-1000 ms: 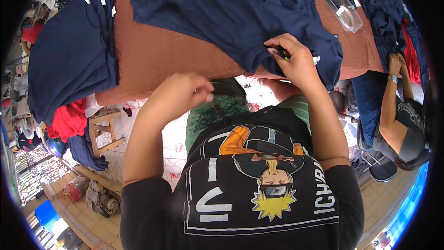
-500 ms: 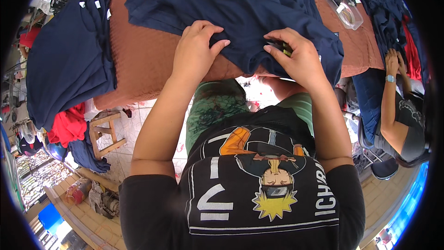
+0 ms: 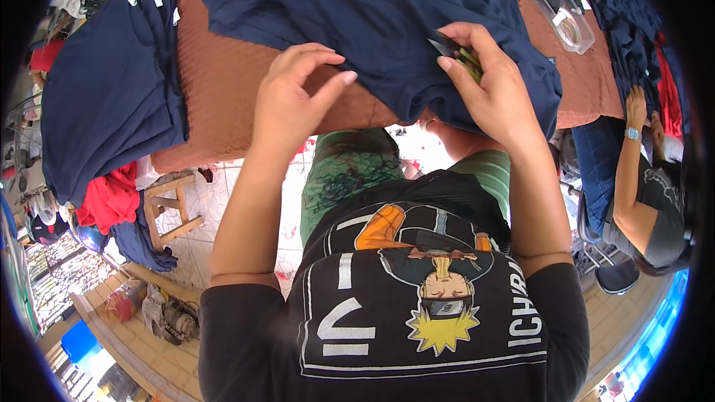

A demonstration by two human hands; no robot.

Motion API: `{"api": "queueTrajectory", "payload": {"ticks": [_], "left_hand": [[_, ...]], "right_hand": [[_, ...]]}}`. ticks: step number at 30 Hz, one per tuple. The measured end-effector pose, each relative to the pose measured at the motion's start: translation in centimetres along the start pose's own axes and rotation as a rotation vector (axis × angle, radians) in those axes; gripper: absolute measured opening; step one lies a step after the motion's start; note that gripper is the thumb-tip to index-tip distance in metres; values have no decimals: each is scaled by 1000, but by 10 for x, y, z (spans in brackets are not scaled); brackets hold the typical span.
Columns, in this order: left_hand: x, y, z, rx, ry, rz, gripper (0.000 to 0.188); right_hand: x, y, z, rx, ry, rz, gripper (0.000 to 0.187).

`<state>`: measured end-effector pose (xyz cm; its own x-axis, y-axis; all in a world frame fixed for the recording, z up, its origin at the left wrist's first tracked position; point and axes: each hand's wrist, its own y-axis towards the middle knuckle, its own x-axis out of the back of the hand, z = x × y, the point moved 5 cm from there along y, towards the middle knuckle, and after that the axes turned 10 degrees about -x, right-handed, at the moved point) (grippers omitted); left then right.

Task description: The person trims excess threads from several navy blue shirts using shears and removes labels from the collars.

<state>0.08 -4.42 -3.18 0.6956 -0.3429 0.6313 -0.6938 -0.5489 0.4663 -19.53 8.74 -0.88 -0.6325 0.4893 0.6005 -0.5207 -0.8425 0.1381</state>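
L hand [image 3: 287, 100] half-curled, thumb [image 3: 333, 91] n fingers [image 3: 307, 57] apart — R hand [image 3: 495, 93] gripping w/ fingers bent — both forearms [image 3: 252, 205] angled fwd n inward

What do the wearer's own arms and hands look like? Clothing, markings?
Left hand and right hand: ungloved, no wristwear visible. Forearms uncovered. Short black fabric sleeves belong to a black T-shirt with a coloured cartoon print.

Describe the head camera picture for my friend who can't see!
A person's right hand holds a small, pointed, yellowish-handled cutter over wrinkled navy cloth on a textured brown cloth cover. Their open left hand is near the navy cloth's edge. Layered navy garments lie at left; another person is at right.
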Motion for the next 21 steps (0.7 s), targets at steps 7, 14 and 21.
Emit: {"api": "queueTrajectory", "payload": {"ticks": [7,14,21], "left_hand": [[-29,-13,-8,-64,234,-24,15],[-25,-20,3,112,-80,13,11],[-21,-20,4,226,-319,36,12]], "right_hand": [[-41,6,13,135,96,61,18],[-56,-5,-1,81,93,110,15],[-57,-9,7,171,-34,119,15]]}}
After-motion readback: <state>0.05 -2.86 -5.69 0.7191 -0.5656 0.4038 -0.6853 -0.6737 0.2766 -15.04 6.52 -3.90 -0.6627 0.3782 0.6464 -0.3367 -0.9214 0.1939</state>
